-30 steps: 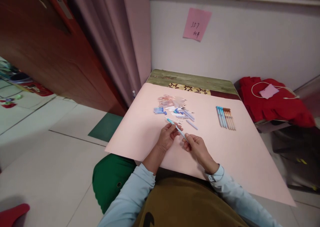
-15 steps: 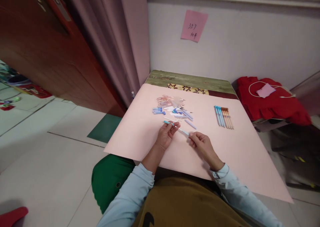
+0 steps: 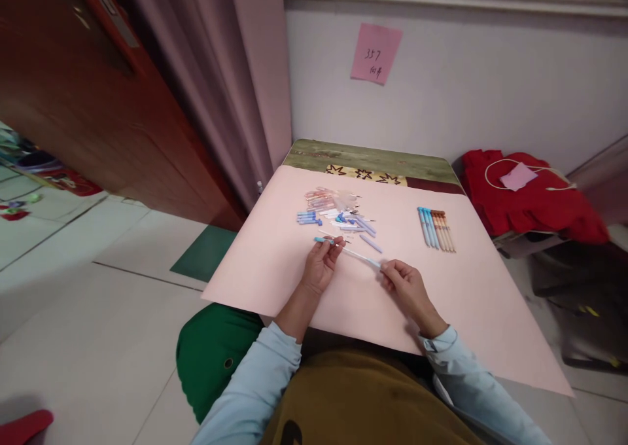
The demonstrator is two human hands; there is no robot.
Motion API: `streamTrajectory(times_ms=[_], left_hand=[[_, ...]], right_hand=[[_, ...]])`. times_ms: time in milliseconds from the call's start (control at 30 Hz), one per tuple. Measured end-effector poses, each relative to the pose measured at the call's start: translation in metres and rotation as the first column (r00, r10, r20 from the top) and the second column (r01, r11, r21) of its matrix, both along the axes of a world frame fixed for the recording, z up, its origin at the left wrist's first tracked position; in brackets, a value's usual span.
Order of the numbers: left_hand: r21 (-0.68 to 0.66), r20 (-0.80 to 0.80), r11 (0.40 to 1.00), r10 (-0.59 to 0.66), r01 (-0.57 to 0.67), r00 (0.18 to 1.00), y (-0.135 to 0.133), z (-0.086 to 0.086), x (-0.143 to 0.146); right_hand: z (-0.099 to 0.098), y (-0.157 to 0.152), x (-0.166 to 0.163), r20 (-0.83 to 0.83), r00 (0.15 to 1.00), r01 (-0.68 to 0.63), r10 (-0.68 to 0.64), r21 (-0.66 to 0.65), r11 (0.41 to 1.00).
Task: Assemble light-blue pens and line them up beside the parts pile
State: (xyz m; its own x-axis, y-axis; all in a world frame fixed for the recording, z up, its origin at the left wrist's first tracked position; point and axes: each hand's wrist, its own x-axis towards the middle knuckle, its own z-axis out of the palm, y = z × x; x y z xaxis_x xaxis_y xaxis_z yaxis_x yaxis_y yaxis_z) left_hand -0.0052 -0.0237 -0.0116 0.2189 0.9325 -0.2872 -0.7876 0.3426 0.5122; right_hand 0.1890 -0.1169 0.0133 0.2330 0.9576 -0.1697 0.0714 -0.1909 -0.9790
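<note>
My left hand [image 3: 320, 267] is closed, its thumb and fingers pinching a bright blue pen barrel [image 3: 321, 240]. My right hand [image 3: 406, 291] grips the end of a pale blue pen piece [image 3: 374, 262]. A thin white refill [image 3: 355, 255] stretches between the two pieces, over the pink sheet. Just beyond my left hand lie loose pen parts: pinkish clear barrels [image 3: 320, 200], lavender barrels [image 3: 370, 243], white refills and small blue pieces. A short row of blue pen parts [image 3: 307, 217] sits at the left of the heap.
Pink paper [image 3: 265, 249] covers most of the table. To the right, blue pens [image 3: 428, 228] and brown-topped pens [image 3: 444, 231] lie side by side. A red cloth [image 3: 534, 209] with a white cable is beyond the right edge; a green stool [image 3: 216, 347] stands at left.
My right hand has moved slightly right with the pale blue piece, and more of the white refill shows between my hands. My left hand has shifted a little left.
</note>
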Motion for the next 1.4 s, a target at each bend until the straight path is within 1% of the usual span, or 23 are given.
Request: streamTrajectory(times_ms=[133,333,400,467,500,533,600,633,667,700,767,900,1000,1100,1167,1233,1333,1400], left_hand=[[0.012,-0.018,1.0,-0.023,0.023,1.0,-0.001,0.001,0.002],[0.033,-0.067,0.992,-0.117,0.119,0.991,-0.007,0.003,0.002],[0.045,-0.065,0.989,-0.136,0.139,0.989,-0.008,0.003,0.001],[0.06,-0.045,0.987,-0.144,0.147,0.989,-0.008,0.003,-0.001],[0.067,-0.031,0.988,-0.138,0.14,0.99,-0.007,0.003,-0.002],[0.072,-0.015,0.989,-0.126,0.127,0.992,-0.007,0.002,-0.002],[0.076,0.014,0.992,-0.1,0.098,0.995,-0.005,0.001,-0.002],[0.073,0.024,0.993,-0.09,0.088,0.996,-0.004,0.0,-0.001],[0.066,0.031,0.995,-0.081,0.079,0.996,-0.003,-0.001,-0.001],[0.057,0.037,0.996,-0.075,0.073,0.996,-0.002,-0.001,-0.001],[0.037,0.055,0.998,-0.06,0.058,0.997,-0.001,-0.003,0.0],[0.03,0.104,0.999,-0.043,0.04,0.994,0.0,-0.004,0.002],[0.032,0.096,0.996,-0.08,0.077,0.992,-0.001,-0.004,0.003],[0.048,0.062,0.988,-0.147,0.144,0.987,-0.003,-0.002,0.002],[0.063,0.038,0.981,-0.185,0.183,0.982,-0.003,0.0,0.0],[0.079,0.034,0.982,-0.176,0.173,0.984,-0.003,0.001,-0.003],[0.063,0.05,0.996,-0.065,0.061,0.997,-0.001,0.001,-0.005],[0.05,0.043,0.999,-0.023,0.021,0.999,-0.001,-0.001,-0.004]], right_hand=[[0.0,0.005,-0.002,0.059,0.997,-0.042,0.041,0.006,0.999],[-0.004,0.014,-0.027,0.107,0.985,-0.135,0.132,0.022,0.991],[-0.003,0.013,-0.031,0.155,0.977,-0.15,0.144,0.028,0.988],[-0.001,0.011,-0.03,0.26,0.96,-0.12,0.102,0.052,0.991],[-0.001,0.011,-0.029,0.346,0.937,-0.086,0.055,0.076,0.993],[-0.001,0.011,-0.026,0.445,0.895,-0.044,-0.01,0.109,0.993],[-0.004,0.013,-0.02,0.622,0.772,0.024,-0.133,0.18,0.983],[-0.006,0.014,-0.016,0.678,0.715,0.041,-0.17,0.203,0.978],[-0.009,0.016,-0.014,0.709,0.679,0.049,-0.188,0.212,0.976],[-0.012,0.018,-0.012,0.723,0.664,0.05,-0.191,0.212,0.976],[-0.019,0.02,-0.009,0.729,0.661,0.033,-0.179,0.21,0.977],[-0.026,0.02,-0.009,0.751,0.641,-0.053,-0.16,0.251,0.967],[-0.027,0.021,-0.013,0.753,0.643,-0.116,-0.14,0.276,0.954],[-0.027,0.022,-0.018,0.763,0.636,-0.188,-0.114,0.297,0.936],[-0.026,0.022,-0.019,0.77,0.627,-0.204,-0.117,0.307,0.93],[-0.026,0.02,-0.019,0.768,0.62,-0.152,-0.159,0.317,0.936],[-0.027,0.019,-0.017,0.769,0.579,0.016,-0.271,0.321,0.947],[-0.029,0.019,-0.015,0.787,0.535,0.107,-0.308,0.298,0.949]])
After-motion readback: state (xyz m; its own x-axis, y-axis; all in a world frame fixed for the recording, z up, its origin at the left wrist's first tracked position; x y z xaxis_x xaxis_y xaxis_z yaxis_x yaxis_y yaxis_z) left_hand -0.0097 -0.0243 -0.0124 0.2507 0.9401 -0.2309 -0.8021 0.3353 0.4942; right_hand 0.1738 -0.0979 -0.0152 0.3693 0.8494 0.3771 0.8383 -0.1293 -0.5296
